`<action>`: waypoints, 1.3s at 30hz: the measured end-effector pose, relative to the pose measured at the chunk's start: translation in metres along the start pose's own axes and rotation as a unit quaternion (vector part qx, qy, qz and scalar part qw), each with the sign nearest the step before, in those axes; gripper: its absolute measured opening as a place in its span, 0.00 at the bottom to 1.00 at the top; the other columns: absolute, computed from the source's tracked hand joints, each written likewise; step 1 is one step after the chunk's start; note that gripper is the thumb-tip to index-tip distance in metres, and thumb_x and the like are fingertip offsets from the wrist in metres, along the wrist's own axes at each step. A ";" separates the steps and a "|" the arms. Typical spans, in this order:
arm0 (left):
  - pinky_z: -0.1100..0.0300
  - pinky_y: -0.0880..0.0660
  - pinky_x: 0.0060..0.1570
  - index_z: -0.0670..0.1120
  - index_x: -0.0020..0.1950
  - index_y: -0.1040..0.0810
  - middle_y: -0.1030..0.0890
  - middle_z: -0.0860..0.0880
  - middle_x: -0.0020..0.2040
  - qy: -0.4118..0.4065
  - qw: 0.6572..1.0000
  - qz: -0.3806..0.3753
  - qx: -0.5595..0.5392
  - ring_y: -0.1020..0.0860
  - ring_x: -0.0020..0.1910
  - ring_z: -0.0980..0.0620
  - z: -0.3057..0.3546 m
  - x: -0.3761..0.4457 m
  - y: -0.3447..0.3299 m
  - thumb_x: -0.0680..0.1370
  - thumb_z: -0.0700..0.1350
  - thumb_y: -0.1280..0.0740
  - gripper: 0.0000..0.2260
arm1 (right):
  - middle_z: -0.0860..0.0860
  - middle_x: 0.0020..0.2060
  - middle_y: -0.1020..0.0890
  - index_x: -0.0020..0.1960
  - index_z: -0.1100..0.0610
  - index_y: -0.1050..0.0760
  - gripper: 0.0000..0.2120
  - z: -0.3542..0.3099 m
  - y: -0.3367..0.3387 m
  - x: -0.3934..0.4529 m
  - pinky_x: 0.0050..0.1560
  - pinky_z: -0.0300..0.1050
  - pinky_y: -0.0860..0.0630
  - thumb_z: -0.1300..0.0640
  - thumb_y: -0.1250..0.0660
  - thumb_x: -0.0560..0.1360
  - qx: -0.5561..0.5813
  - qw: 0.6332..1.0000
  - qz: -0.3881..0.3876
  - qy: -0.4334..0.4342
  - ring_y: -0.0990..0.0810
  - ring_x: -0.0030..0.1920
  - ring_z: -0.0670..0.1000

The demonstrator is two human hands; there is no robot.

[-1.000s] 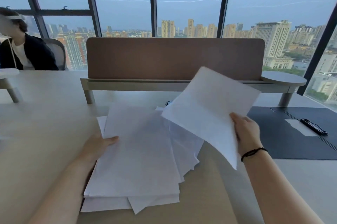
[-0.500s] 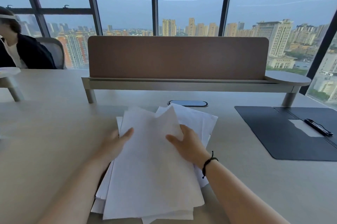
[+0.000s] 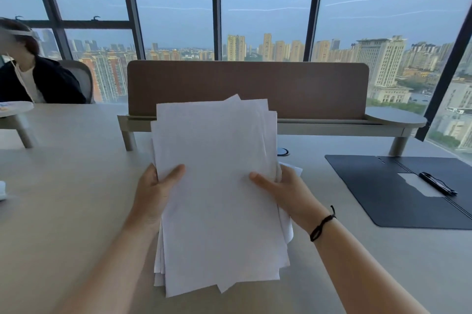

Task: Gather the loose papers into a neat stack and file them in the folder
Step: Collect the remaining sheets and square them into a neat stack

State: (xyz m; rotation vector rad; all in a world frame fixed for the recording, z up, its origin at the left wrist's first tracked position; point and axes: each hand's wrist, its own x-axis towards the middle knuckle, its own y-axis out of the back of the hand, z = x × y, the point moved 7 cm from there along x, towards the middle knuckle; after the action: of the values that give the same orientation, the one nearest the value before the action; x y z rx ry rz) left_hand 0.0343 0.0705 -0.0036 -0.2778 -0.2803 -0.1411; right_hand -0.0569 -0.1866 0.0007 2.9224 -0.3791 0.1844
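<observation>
The papers (image 3: 219,193) are plain white sheets bunched into a rough stack, raised above the bench (image 3: 63,186) and tilted toward the camera. Corners fan out unevenly at top and bottom, so the edges are not squared. The left hand (image 3: 153,191) grips the left edge, thumb on the front sheet; the right hand (image 3: 283,193) grips the right edge likewise, its fingers hidden behind, probably curled around the back. The dark folder (image 3: 398,191) lies open to the right, well apart, with a pen (image 3: 437,183) on it.
</observation>
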 end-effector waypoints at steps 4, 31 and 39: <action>0.56 0.19 0.43 0.47 0.56 0.17 0.13 0.48 0.50 -0.079 0.997 0.012 0.003 0.14 0.49 0.46 0.059 -0.003 -0.013 0.75 0.42 0.27 0.10 | 0.45 0.43 0.11 0.46 0.51 0.17 0.08 -0.063 0.019 -0.013 0.48 0.47 0.15 0.51 0.22 0.71 -0.028 0.992 0.047 0.112 0.12 0.45 0.46; 0.43 0.22 0.60 0.43 0.60 0.18 0.14 0.43 0.57 -0.059 0.996 -0.043 -0.048 0.16 0.56 0.42 0.137 -0.037 -0.047 0.77 0.39 0.31 0.12 | 0.50 0.39 0.12 0.44 0.64 0.19 0.21 -0.072 0.037 -0.063 0.36 0.46 0.18 0.45 0.21 0.69 -0.077 0.985 0.086 0.132 0.14 0.38 0.51; 0.47 0.20 0.54 0.50 0.54 0.15 0.13 0.46 0.54 -0.042 0.994 -0.096 0.005 0.15 0.54 0.45 0.106 -0.041 -0.040 0.53 0.64 0.19 0.33 | 0.53 0.32 0.18 0.41 0.66 0.25 0.19 -0.054 0.037 -0.066 0.35 0.38 0.23 0.53 0.21 0.69 -0.037 0.988 0.069 0.133 0.20 0.33 0.46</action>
State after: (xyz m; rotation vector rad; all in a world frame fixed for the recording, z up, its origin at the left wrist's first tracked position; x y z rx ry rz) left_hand -0.0384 0.0673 0.0920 -0.2461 -0.3915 -0.3185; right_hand -0.1356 -0.1948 0.0499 2.7498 -0.5319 0.5595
